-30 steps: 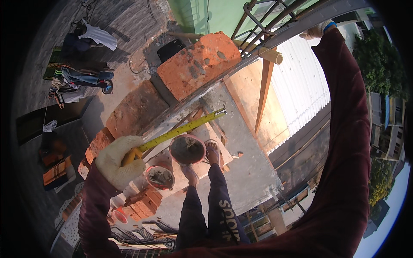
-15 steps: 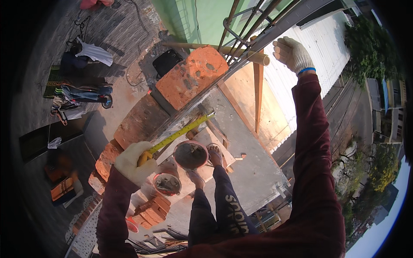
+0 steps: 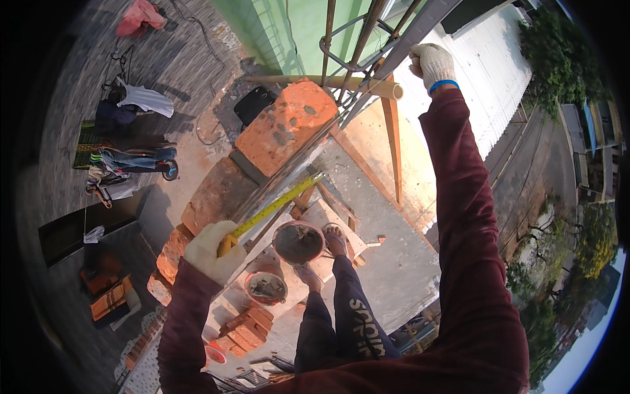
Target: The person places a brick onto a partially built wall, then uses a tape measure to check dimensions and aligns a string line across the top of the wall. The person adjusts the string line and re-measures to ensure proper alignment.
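Note:
My left hand point(image 3: 213, 252), in a white knit glove, is closed around a yellow tape measure point(image 3: 228, 245). Its yellow blade point(image 3: 275, 205) stretches up and to the right past the brick wall's edge, its tip above the grey slab. Raised at the upper right, my right hand point(image 3: 434, 64) wears the same kind of glove with a blue cuff. Its fingers are curled in beside a grey metal bar point(image 3: 420, 33), and nothing shows in them. Large orange bricks point(image 3: 287, 125) lie along the wall, with grey mortar between them.
Two mortar buckets point(image 3: 298, 241) stand by my feet on a board, with stacked bricks point(image 3: 246, 328) behind. Rebar point(image 3: 328, 46) and a bamboo pole point(image 3: 367, 85) jut out at the top. Beyond the slab's edge point(image 3: 387, 197), a white corrugated roof point(image 3: 479, 72) and a street lie far below.
My right hand has gone from open, fingers stretched, to curled, and moved slightly up and left. The left hand still holds the tape measure; the whole view has shifted slightly.

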### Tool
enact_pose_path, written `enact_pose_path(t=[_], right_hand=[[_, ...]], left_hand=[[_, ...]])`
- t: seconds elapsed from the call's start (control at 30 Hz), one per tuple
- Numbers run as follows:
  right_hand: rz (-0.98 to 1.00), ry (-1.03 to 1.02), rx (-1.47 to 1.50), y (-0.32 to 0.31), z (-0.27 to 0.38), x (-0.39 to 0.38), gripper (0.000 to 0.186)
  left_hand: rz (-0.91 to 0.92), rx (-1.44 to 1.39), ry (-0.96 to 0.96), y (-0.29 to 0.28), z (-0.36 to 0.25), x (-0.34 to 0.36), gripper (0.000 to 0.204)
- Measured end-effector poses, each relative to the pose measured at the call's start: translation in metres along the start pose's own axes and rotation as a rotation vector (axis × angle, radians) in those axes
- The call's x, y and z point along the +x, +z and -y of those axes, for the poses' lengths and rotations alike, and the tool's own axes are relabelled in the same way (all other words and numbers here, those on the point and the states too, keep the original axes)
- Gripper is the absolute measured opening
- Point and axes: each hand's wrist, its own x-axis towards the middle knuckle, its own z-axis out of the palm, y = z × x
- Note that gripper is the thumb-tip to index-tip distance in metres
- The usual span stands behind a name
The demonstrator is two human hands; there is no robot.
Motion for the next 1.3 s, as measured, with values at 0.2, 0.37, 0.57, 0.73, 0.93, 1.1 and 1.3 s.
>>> enact_pose_path(t=[0.2, 0.37, 0.57, 0.73, 0.93, 1.1, 1.3], right_hand=[[0.164, -0.046, 0.015, -0.024, -0.005, 0.020, 0.021], [0.239, 0.193, 0.036, -0.039, 0.011, 0.073, 0.041], [0.702, -0.346, -0.974, -0.062, 0.015, 0.163, 0.020], [1.247, 0.040, -0.237, -0.048, 0.050, 0.109, 0.026], [0.993, 0.107, -0.323, -0.053, 0.029, 0.171, 0.029], [0.924, 0.091, -0.469, -0.073, 0.035, 0.207, 0.031], [0.750, 0.248, -0.333, -0.030, 0.050, 0.121, 0.037]], left_hand=[[-0.048, -0.008, 0.068, -0.018, -0.010, -0.013, 0.039], [-0.053, 0.027, 0.105, -0.029, -0.016, -0.013, 0.041], [-0.031, -0.054, 0.064, -0.011, -0.008, -0.014, 0.040], [-0.029, -0.059, 0.033, -0.005, -0.012, -0.019, 0.041], [-0.010, -0.061, 0.069, -0.005, -0.013, -0.018, 0.041], [-0.035, -0.072, 0.118, -0.001, -0.006, -0.019, 0.040], [-0.083, -0.037, 0.091, -0.002, -0.009, -0.023, 0.039]])
